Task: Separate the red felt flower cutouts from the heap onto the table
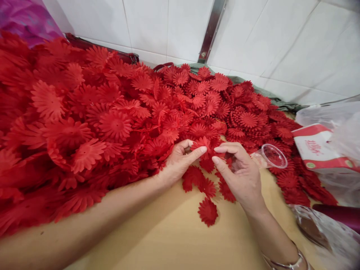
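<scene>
The red flower piece (203, 143) held at the centre, above the near edge of the heap, is partly covered by the fingers of the left hand (178, 159), by which it is pinched between thumb and forefinger. The right hand (244, 172) is held just beside it, thumb and forefinger curled towards each other; whether anything fine is gripped there cannot be told against the red behind. The lower layers of the heap of red flower pieces (115, 123) are hidden, and its left side is cut off by the frame. Thin, fabric-like discs with scalloped, petal-like edges are seen, loosely tumbled at left and more tightly stacked at right. A single cupped flower (208, 212) is laid on the smooth, pale tan table (157, 228). The round, clear plastic container (274, 155) is hard to make out beyond its rim. A red-and-white box (315, 148) is partly covered by a translucent plastic bag (347, 125), and a brown object (313, 230) is blurred beneath crinkled film. The metal bracelet (298, 262) is cut off at the bottom edge.
</scene>
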